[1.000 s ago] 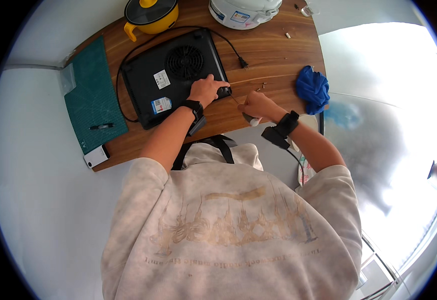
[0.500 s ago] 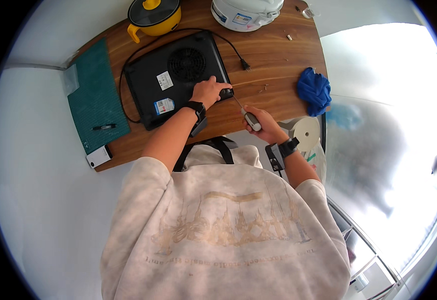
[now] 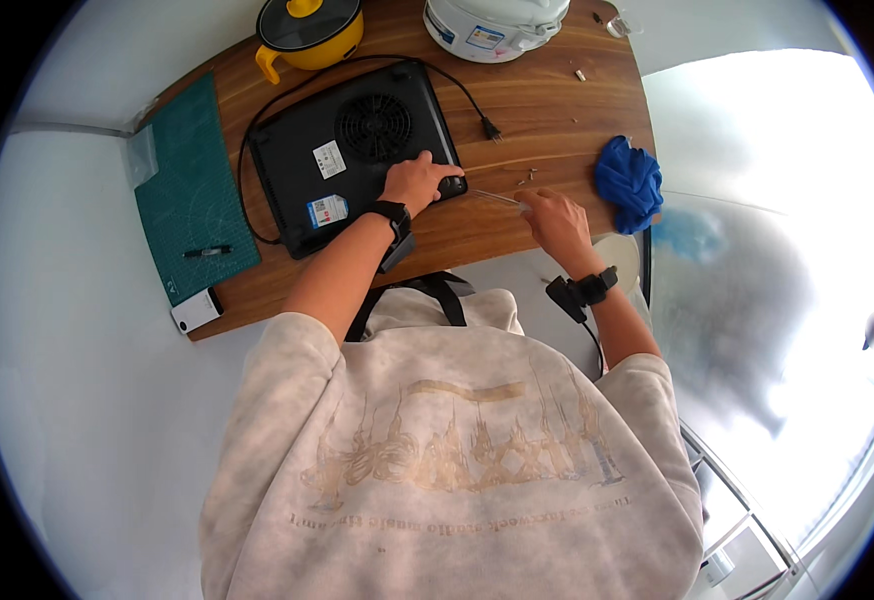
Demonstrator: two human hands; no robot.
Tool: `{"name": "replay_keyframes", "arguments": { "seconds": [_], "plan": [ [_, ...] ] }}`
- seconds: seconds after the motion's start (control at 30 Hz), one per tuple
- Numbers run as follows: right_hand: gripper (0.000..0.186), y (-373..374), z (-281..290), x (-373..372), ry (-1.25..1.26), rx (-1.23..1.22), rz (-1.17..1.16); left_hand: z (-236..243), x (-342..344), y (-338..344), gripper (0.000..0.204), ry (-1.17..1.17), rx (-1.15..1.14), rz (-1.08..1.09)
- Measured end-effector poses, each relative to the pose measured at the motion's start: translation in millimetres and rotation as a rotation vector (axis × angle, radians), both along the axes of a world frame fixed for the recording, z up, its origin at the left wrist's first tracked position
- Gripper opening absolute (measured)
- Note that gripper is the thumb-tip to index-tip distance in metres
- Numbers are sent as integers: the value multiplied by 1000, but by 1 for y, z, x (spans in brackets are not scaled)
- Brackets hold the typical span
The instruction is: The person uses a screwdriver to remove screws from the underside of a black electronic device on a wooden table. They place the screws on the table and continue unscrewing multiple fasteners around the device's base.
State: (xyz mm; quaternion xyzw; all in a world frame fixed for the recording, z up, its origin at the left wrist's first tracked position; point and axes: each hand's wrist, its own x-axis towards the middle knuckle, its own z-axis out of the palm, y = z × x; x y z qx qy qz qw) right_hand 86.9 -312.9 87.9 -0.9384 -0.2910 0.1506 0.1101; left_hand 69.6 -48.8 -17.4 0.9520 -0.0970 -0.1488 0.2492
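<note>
A black flat appliance (image 3: 307,150) lies with its fan grille and labels upward on the wooden table (image 3: 537,110). My left hand (image 3: 416,183) grips its near right corner, index finger stretched over the corner. My right hand (image 3: 559,225), right of that corner, is closed round a screwdriver (image 3: 495,197), whose thin shaft points left at the corner; most of its handle is hidden by the hand, and whether the tip touches cannot be made out. A few tiny screws (image 3: 528,176) lie on the wood just above the shaft.
A yellow pot (image 3: 322,50) and white cooker (image 3: 492,25) stand at the back. A black cord (image 3: 257,118) curves round the appliance. A green mat (image 3: 182,170) with pen (image 3: 207,251) lies left; a blue cloth (image 3: 627,180) right. A pale roll (image 3: 621,255) shows beside my right wrist.
My right hand dropped and then rose right and upward since half a second ago, swinging the screwdriver flatter, with more of its handle now covered. My left hand stays at the corner.
</note>
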Motion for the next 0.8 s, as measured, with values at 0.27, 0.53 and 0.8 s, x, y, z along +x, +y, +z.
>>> {"name": "replay_keyframes", "arguments": {
  "seconds": [0.27, 0.53, 0.8],
  "plan": [
    [34, 8, -5, 17, -203, -56, 157, 11, 2, -1, 55, 29, 30, -1],
    [28, 17, -11, 23, -145, -145, 169, 11, 1, -1, 56, 41, 31, -5],
    [33, 16, -9, 25, -162, -148, 194, 6, 1, 0, 55, 24, 31, -4]
  ]
}}
